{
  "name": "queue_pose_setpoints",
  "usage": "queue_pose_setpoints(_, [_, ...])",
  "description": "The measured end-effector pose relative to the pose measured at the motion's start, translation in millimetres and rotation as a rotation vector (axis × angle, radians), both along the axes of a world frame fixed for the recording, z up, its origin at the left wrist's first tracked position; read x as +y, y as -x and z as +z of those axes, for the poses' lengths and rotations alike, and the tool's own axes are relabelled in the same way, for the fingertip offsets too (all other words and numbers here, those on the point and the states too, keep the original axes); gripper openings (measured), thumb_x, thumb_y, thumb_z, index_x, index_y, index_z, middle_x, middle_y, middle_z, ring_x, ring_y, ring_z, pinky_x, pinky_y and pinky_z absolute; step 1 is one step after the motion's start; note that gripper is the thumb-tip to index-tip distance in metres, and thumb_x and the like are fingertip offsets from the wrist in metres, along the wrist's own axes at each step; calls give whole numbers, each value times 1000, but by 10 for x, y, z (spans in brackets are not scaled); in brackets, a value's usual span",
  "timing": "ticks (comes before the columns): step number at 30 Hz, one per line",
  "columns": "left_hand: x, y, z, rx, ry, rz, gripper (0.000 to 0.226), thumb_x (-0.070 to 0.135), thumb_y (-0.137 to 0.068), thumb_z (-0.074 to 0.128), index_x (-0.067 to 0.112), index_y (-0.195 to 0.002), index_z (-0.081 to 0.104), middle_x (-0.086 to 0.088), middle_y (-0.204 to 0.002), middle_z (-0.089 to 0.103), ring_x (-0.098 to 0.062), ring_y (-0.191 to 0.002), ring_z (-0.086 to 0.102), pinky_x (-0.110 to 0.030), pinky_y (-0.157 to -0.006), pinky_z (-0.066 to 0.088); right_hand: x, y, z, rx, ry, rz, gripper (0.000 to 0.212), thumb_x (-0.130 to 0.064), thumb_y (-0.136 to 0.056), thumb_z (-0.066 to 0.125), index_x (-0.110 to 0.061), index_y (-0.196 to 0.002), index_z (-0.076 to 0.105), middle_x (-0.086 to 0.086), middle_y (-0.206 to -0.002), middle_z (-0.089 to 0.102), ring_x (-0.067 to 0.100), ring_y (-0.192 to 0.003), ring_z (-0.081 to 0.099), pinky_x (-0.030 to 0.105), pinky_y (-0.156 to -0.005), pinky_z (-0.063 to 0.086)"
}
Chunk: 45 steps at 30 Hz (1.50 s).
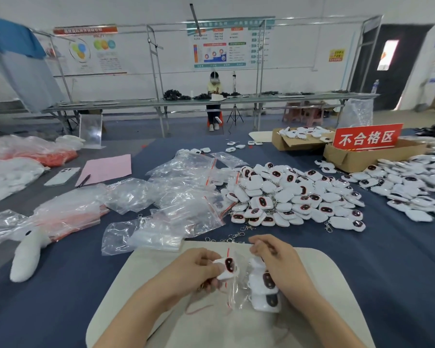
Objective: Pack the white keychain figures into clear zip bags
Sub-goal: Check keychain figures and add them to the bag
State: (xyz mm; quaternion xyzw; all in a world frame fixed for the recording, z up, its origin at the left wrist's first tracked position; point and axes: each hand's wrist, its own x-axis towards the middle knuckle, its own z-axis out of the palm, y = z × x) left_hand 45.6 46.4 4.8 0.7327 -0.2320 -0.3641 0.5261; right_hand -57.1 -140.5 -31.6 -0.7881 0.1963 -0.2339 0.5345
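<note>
My left hand (196, 267) pinches a keychain figure (227, 268) at the zip bag (234, 296) mouth — my right hand (276, 259) grips the bag. A large pile (294, 194) waits unpacked.

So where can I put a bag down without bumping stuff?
Bare blue cloth right of the white mat, below the figure pile. Also left of the mat, before the plush toy. Crowded above the mat: empty bags.

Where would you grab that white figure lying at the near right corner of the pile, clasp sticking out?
Probably the figure by its white body, pinched across the narrow width from above, from the near side: it lies flat at the edge of the pile, nothing on it, bare blue cloth in front. Its thin metal clasp would let it dangle.
</note>
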Motion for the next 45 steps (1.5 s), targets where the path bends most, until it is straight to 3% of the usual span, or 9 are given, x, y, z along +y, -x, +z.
queue_pose_setpoints(5, [-115, 41, 18, 156, 50, 5, 22, 3, -98, 62, -15, -109, 68, -13, -68, 63, -14, -55, 57, -19, -57, 51, 7, 8, 18, 7, 22, 2, 29, -28, -99, 54, -54, -95, 66, -20, -93, 72, 0, -89, 66, 26, -84, 53])
queue_pose_setpoints(11, [-327, 81, -3, 240, 124, 65, 21, -8, -96, 59, -15, -114, 67, -23, -92, 63, -18, -65, 58, -21, -61, 55, -13, -2, 4, 7, 20, 4, 31, -25, -100, 53, -51, -95, 68, -17, -91, 74, 1, -84, 68, 29, -83, 53])
queue_pose_setpoints(17, [-413, 208, -56, 134, 76, 157, 23, 1, -98, 60, 4, -75, 64, -8, -51, 55, -12, -38, 46, -19, -37, 34, -30, -14, -33, -7, -12, 29, 30, -23, -101, 54, -47, -94, 70, -9, -88, 75, 8, -76, 69, 33, -81, 57])
queue_pose_setpoints(23, [-368, 236, -27, 244, 247, 260, 26, 2, -100, 57, -2, -75, 58, -12, -57, 50, -15, -41, 47, -20, -36, 38, -38, -8, -15, -69, -112, 25, 33, -17, -101, 55, -41, -89, 74, -3, -88, 75, 9, -85, 72, 20, -75, 54])
queue_pose_setpoints(27, [-337, 283, -36, 0, 110, 164, 30, 29, -98, 66, 7, -77, 65, -11, -69, 65, -15, -56, 57, -20, -52, 47, -32, -46, -33, -47, -87, 45, 30, -16, -101, 54, -35, -91, 74, -5, -88, 76, 9, -85, 72, 21, -77, 55])
queue_pose_setpoints(30, [-323, 303, -70, -214, 14, 131, 12, 25, -91, 74, 13, -88, 71, -10, -86, 77, -18, -75, 70, -29, -77, 55, -52, -56, -26, -44, -59, 48, 30, -17, -102, 54, -38, -92, 72, -7, -89, 76, 7, -89, 71, 25, -79, 56])
queue_pose_setpoints(35, [-344, 294, -115, -129, 105, 235, 19, 15, -99, 64, 2, -85, 63, -5, -63, 72, -11, -43, 59, -21, -41, 41, -116, -19, 4, -42, -60, 48, 26, -17, -102, 53, -34, -95, 73, -7, -89, 76, 4, -91, 71, 22, -83, 53])
queue_pose_setpoints(41, [-382, 317, -52, 123, 226, 307, 17, 8, -100, 59, -10, -99, 60, -17, -71, 71, -23, -51, 60, -29, -46, 46, -155, 7, 25, -40, -38, 51, 22, -19, -102, 55, -31, -97, 73, -8, -88, 75, 6, -86, 71, 21, -82, 53])
queue_pose_setpoints(45, [-314, 176, -45, 4, 126, 252, 23, 7, -102, 56, -15, -97, 63, -13, -66, 64, -20, -46, 56, -25, -43, 43, -186, -10, 26, -27, -33, 65, 22, -23, -102, 54, -33, -99, 72, -10, -90, 75, 4, -86, 70, 25, -84, 54])
